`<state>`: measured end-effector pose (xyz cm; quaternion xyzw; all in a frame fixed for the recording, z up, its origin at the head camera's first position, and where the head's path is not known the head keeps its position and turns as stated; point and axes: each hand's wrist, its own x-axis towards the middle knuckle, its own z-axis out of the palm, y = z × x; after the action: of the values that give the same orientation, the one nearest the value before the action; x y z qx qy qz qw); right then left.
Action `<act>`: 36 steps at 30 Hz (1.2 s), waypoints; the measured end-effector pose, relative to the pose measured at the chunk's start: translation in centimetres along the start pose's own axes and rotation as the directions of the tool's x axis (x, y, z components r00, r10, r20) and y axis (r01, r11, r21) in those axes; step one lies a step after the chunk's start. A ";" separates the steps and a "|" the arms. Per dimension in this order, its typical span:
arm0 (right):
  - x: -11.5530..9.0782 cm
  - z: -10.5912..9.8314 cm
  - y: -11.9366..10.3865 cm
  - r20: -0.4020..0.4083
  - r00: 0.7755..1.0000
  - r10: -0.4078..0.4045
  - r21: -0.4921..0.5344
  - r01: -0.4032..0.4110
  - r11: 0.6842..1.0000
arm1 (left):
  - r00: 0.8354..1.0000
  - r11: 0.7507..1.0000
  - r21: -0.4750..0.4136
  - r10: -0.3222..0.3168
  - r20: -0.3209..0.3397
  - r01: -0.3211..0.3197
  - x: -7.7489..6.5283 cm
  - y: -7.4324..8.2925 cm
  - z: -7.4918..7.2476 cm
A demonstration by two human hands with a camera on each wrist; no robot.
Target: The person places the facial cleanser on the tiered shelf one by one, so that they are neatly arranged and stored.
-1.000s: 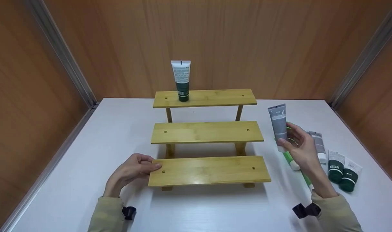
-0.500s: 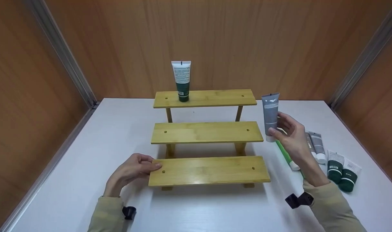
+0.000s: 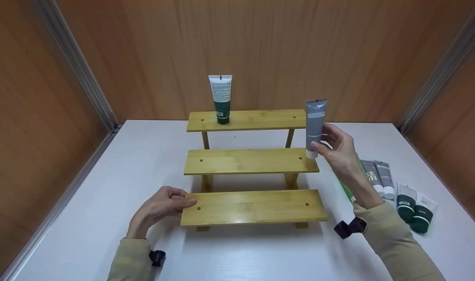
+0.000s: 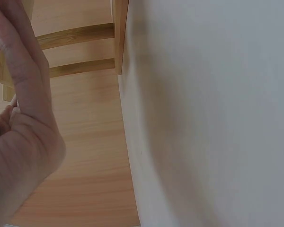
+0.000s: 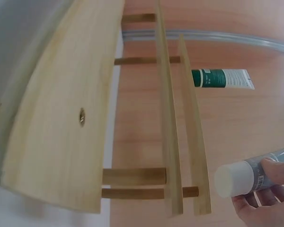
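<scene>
In the head view a three-step bamboo display stand [image 3: 255, 160] stands on the white table. My left hand [image 3: 161, 207] pinches the left end of its lowest board, thumb on top. Held cap-down in my right hand [image 3: 341, 154] is a grey squeeze tube [image 3: 314, 121] with a white cap; thumb and fingers grip it near the cap. It overlaps the right ends of the top and middle boards there. The right wrist view has its white cap [image 5: 234, 178] close to the upper boards. A green-and-white squeeze tube [image 3: 222, 97] stands cap-down on the top board's left part.
Two more grey tubes [image 3: 385, 179] lie on the table at right. Nearer the front are two dark green and white tubes [image 3: 406, 207]. Something bright green [image 3: 344, 189] lies partly hidden beneath the right forearm. Wood-grain panels [image 3: 261, 50] enclose the table.
My right hand has moved the grey tube left and away from me, up from beside the stand to its right end. The left hand has stayed on the lowest board.
</scene>
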<state>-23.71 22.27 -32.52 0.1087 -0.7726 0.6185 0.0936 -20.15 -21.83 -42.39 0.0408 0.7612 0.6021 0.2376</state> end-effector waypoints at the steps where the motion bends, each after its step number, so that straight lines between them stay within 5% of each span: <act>1: 0.2 0.2 -0.1 -0.001 1.000 -0.006 0.004 0.006 1.000 | 1.000 1.000 -0.001 -0.001 -0.001 0.001 0.0 0.0 0.0; 25: 6.2 4.7 -1.5 0.093 0.995 0.023 0.222 -0.043 0.974 | 1.000 1.000 -0.018 0.010 0.017 -0.010 0.0 0.0 0.0; 36: 8.2 7.2 -1.2 0.058 0.995 0.083 0.319 -0.097 0.943 | 1.000 1.000 0.001 -0.013 -0.004 0.013 0.1 0.1 0.0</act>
<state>-31.29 14.56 -30.63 0.1006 -0.6676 0.7371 0.0296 -20.24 -21.80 -42.35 0.0348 0.7622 0.6002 0.2399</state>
